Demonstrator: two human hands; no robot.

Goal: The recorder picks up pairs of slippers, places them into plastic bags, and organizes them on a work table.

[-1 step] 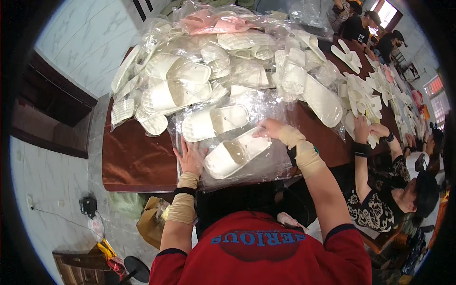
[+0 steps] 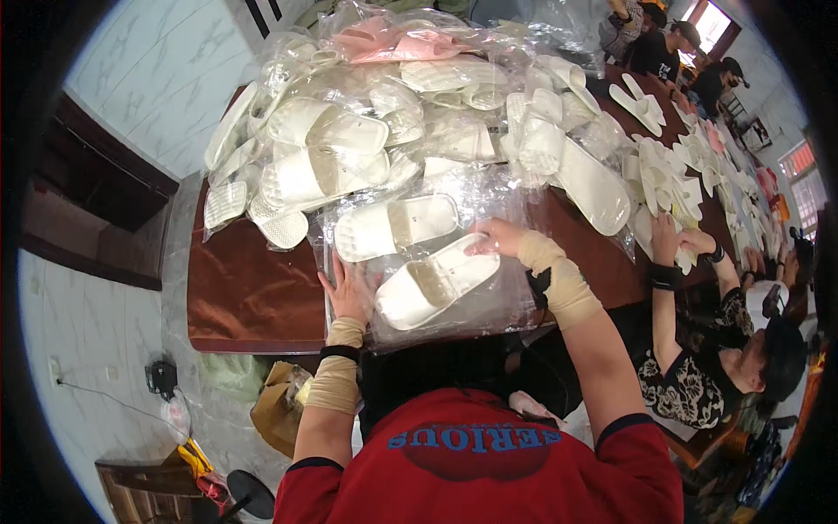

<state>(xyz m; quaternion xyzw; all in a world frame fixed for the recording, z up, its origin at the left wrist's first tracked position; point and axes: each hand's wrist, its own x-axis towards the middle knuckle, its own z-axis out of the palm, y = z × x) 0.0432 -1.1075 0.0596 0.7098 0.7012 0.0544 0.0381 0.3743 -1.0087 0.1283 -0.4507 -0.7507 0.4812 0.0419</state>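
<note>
Two white slide slippers lie in front of me on a clear plastic bag [image 2: 515, 301] at the table's near edge. My right hand [image 2: 495, 237] pinches the heel end of the nearer slipper [image 2: 421, 293], which is slightly tilted, its toe toward the lower left. The farther slipper [image 2: 397, 225] lies just above it, touched by neither hand. My left hand [image 2: 351, 291] rests with fingers spread at the bag's left side, next to the nearer slipper's toe. Whether its fingers press on the plastic is hard to make out.
Behind the bag rises a heap of bagged white slippers [image 2: 327, 144], topped by pink ones [image 2: 401, 41]. A brown cloth covers the table [image 2: 249, 297]. To the right, a co-worker's hands [image 2: 676, 240] handle more white slippers [image 2: 668, 179]. A cardboard box [image 2: 278, 406] stands below on the floor.
My right hand has shifted very slightly, and the nearer slipper has turned a little in its grip. My left hand stays in place.
</note>
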